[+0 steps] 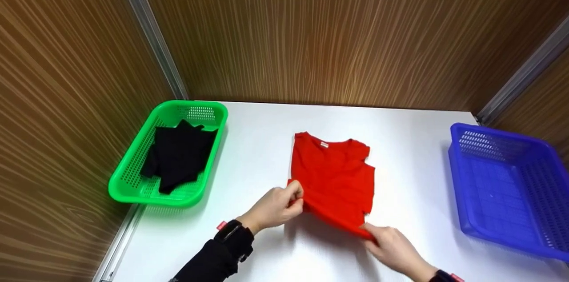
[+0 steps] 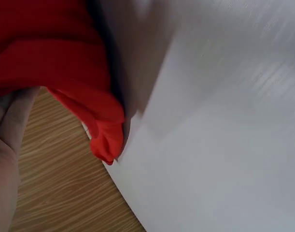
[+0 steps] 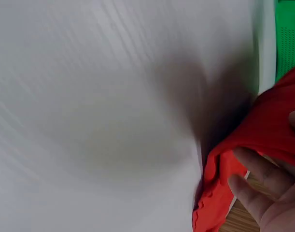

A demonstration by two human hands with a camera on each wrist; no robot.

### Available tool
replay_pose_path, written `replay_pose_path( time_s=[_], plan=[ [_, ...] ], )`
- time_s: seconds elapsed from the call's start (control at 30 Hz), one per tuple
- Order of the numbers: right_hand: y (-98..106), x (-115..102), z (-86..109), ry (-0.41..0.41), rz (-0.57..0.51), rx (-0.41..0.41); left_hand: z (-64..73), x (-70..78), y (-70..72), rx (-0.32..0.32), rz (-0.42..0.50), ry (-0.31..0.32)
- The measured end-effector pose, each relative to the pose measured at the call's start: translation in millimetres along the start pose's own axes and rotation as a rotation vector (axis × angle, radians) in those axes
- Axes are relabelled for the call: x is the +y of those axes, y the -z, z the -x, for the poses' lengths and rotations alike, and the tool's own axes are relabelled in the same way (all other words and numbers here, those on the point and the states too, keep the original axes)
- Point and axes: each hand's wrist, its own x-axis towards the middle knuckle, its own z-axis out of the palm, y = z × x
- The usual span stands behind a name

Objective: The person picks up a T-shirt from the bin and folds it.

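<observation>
A red shirt (image 1: 331, 171) lies on the white table, its neckline with a small white label toward the back wall. Its near edge is lifted off the surface between both hands. My left hand (image 1: 281, 205) grips the left corner of that edge with curled fingers. At the right corner, my right hand (image 1: 393, 246) pinches the cloth between thumb and fingers. The right wrist view shows some fingers (image 3: 256, 179) of that hand under the red cloth. In the left wrist view the raised fabric (image 2: 55, 63) hides most of the left fingers.
A green basket (image 1: 116, 186) at the left holds folded black clothing (image 1: 182, 153). On the right stands a blue basket (image 1: 498, 191). Wood-patterned panels (image 1: 311, 33) enclose the white table (image 1: 258, 139) at the back and sides.
</observation>
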Motion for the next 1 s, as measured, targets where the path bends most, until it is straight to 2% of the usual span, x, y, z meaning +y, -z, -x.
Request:
replay_pose_path(
  time_s=[0.13, 0.23, 0.3, 0.37, 0.53, 0.63, 0.7, 0.77, 0.83, 0.9, 1.0],
  plan=[
    [20.8, 3.8, -10.2, -0.008, -0.151, -0.017, 2.8, -0.1, 11.3, -0.006, 0.082, 0.009],
    [37.7, 5.9, -19.4, -0.020, -0.271, -0.072, 4.1, 0.4, 20.2, -0.025, 0.161, 0.018],
    [48.4, 7.0, -25.7, -0.039, -0.360, -0.121, 4.4, 1.6, 26.6, -0.054, 0.227, 0.046],
    [57.7, 7.9, -31.5, -0.059, -0.438, -0.170, 4.4, 3.7, 33.3, -0.095, 0.298, 0.103],
    [74.1, 9.8, -45.6, -0.144, -0.576, -0.246, 0.9, 8.7, 49.3, -0.177, 0.476, 0.316],
    [80.0, 13.2, -55.1, -0.255, -0.643, -0.253, -4.8, 6.3, 56.3, -0.194, 0.573, 0.410],
    [82.6, 16.7, -62.3, -0.339, -0.671, -0.248, -9.8, 3.2, 60.5, -0.186, 0.600, 0.450],
    [84.3, 20.6, -69.7, -0.402, -0.668, -0.228, -16.1, 0.9, 64.8, -0.164, 0.582, 0.460],
    [84.1, 25.2, -77.2, -0.438, -0.644, -0.209, -23.7, -1.2, 68.4, -0.135, 0.500, 0.440],
    [82.5, 30.3, -83.9, -0.458, -0.602, -0.188, -32.5, -2.6, 70.9, -0.101, 0.357, 0.395],
    [78.9, 38.2, -92.5, -0.493, -0.537, -0.156, -45.8, -5.4, 70.8, -0.042, 0.096, 0.323]
  ],
)
